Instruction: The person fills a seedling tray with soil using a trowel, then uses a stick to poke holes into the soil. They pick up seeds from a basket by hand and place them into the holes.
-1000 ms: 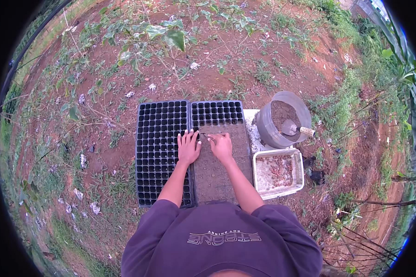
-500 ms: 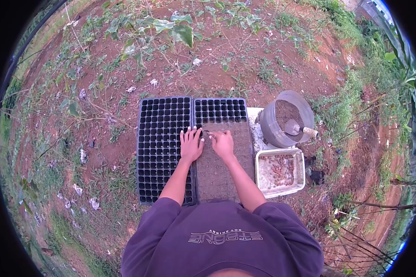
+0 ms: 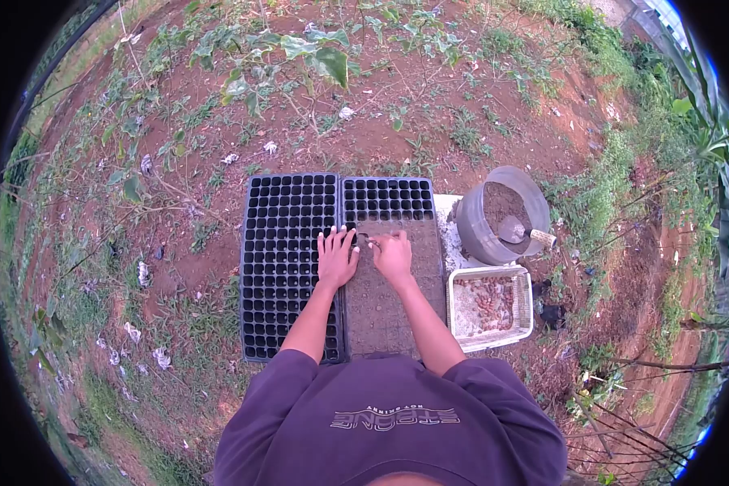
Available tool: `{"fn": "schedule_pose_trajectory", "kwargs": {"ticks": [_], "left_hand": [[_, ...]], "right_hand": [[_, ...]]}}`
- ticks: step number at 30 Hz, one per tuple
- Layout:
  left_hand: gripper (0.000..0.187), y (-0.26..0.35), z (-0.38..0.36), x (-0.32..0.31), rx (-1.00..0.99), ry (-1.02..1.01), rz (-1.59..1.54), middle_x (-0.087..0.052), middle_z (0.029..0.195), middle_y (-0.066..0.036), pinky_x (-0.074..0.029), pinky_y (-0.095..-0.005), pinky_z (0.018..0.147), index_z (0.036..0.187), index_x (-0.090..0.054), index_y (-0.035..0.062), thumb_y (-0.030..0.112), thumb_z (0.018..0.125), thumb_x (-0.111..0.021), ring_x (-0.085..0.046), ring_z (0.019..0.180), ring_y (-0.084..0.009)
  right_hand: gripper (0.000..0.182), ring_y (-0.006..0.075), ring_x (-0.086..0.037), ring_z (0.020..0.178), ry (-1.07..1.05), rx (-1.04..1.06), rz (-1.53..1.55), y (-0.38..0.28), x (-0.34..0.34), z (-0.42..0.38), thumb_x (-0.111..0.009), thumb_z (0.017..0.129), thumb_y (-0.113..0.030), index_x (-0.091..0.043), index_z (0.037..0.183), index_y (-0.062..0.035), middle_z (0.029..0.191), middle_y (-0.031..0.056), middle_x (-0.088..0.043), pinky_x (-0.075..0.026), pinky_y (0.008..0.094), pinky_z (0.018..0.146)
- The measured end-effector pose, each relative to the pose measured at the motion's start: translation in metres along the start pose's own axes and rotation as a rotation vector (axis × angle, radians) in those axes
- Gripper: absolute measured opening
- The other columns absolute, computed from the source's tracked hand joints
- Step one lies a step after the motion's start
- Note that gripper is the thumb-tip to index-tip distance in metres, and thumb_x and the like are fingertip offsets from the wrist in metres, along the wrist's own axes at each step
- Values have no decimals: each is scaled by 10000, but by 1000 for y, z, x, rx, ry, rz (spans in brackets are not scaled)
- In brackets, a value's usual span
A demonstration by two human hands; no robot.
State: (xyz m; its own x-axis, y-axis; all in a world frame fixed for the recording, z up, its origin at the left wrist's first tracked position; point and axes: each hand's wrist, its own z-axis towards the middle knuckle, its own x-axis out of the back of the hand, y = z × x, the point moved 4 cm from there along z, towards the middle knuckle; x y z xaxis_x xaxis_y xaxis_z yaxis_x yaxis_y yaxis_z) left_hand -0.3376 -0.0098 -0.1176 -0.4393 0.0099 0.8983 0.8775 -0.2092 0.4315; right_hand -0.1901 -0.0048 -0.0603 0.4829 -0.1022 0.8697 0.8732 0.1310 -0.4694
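Note:
My left hand (image 3: 337, 259) lies flat with its fingers stretched out, resting across the inner edges of two black seedling trays. Under its palm side is the empty-celled tray (image 3: 287, 243). Close beside it, my right hand (image 3: 392, 256) is closed over the soil-filled seedling tray (image 3: 381, 312). A small dark, thin tip shows at its fingers, against the soil; what it belongs to is too small to make out. Soil covers most of this right tray, while its far rows are bare dark cells.
To the right stands a clear round tub (image 3: 482, 223) of soil with a trowel (image 3: 526, 232) in it. Nearer me is a white plastic basket (image 3: 459, 312) with reddish-brown bits inside. Leafy plants (image 3: 316, 61) grow beyond the trays, and dry twigs (image 3: 624, 425) stick up at lower right.
The view has shifted slightly, so the trays sit a little lower. Both hands keep nearly the same place and pose on the trays.

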Motion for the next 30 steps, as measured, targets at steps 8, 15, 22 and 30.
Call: {"fn": "schedule_pose_trajectory", "kwargs": {"ticks": [8,15,22,30], "left_hand": [[533,-3,-2,-2,9,-19,1,-371,1450,-104,-63,-517,1167,1430,-377,144,348,944,-458,-246,1396,-295],[528,-3,0,-4,5,-7,2,-369,1451,-103,-61,-519,1168,1425,-380,145,346,944,-462,-240,1400,-294],[537,-3,-4,-5,0,1,8,-379,1446,-105,-70,-509,1166,1432,-372,159,358,941,-460,-245,1400,-291],[535,-4,0,-2,-2,-4,5,-378,1447,-105,-70,-508,1166,1434,-371,158,356,944,-455,-243,1402,-285]], "right_hand": [[198,322,-564,950,18,-9,11,-4,3,1,-682,797,-169,-746,984,-166,914,78,-704,-468,405,847],[194,320,-565,955,-5,-37,-27,-3,1,3,-678,811,-180,-749,991,-194,935,77,-705,-470,405,852],[192,304,-556,983,-87,-72,-65,-4,-2,2,-694,795,-212,-755,975,-186,926,63,-712,-454,403,861],[191,315,-560,960,-104,-86,-70,-2,-4,2,-697,795,-202,-756,976,-202,916,72,-708,-460,407,832]]}}
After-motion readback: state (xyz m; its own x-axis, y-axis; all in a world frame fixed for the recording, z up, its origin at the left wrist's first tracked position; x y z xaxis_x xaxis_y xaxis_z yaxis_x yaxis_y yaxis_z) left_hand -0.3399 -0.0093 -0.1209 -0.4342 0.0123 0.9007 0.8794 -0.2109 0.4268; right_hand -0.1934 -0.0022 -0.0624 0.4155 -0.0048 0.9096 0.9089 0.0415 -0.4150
